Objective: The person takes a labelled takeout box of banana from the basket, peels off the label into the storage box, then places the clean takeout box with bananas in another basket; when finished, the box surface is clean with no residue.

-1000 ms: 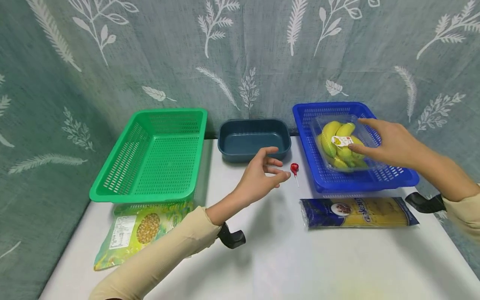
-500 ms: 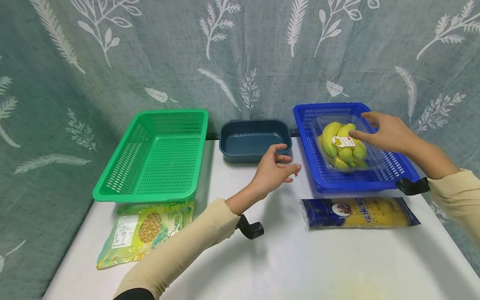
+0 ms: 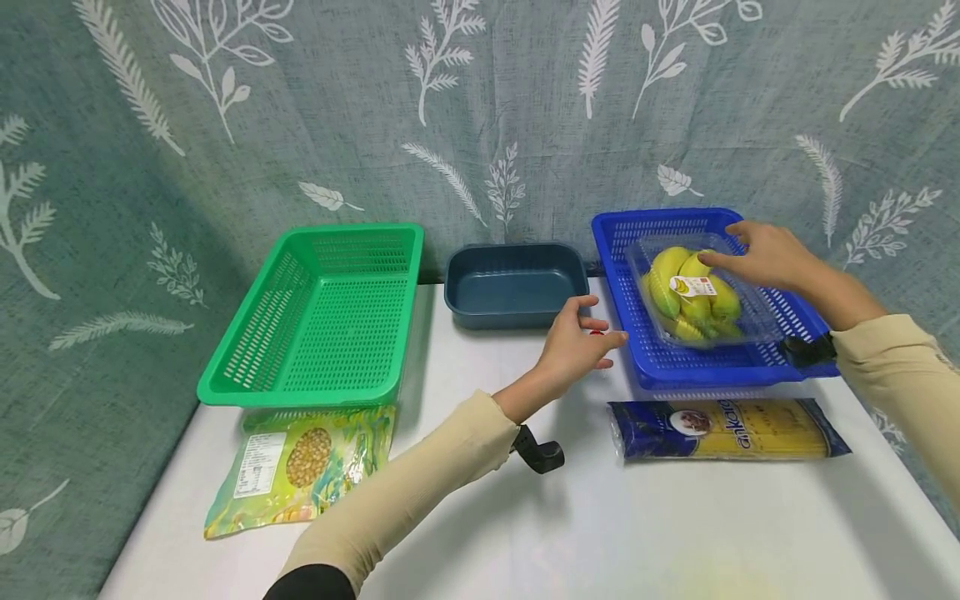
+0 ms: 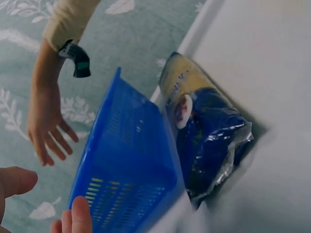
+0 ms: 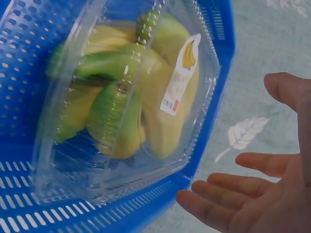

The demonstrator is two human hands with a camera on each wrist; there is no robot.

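In the head view, my left hand [image 3: 572, 348] is over the white table with fingers loosely bent and nothing in them. It mostly hides a red lollipop [image 3: 597, 332] beside the blue basket [image 3: 652, 379]. My right hand [image 3: 768, 260] hovers above that basket's right part, thumb and fingers spread. A clear plastic box of bananas [image 3: 693, 304] with a white label lies tilted in the basket. The right wrist view shows the bananas [image 5: 114, 116] under the clear lid, with a gap between the box and my right hand [image 5: 262, 189].
A green basket [image 3: 390, 383] stands at the left, with a bag of corn kernels [image 3: 300, 467] in front of it. Between the baskets is a dark blue tub [image 3: 517, 320]. A spaghetti pack [image 3: 731, 429] lies before the blue basket. A patterned curtain [image 3: 510, 100] hangs behind.
My left hand has moved right, covering most of the lollipop. My right hand has shifted slightly up and left in the head view. The banana box has stayed in the blue basket.
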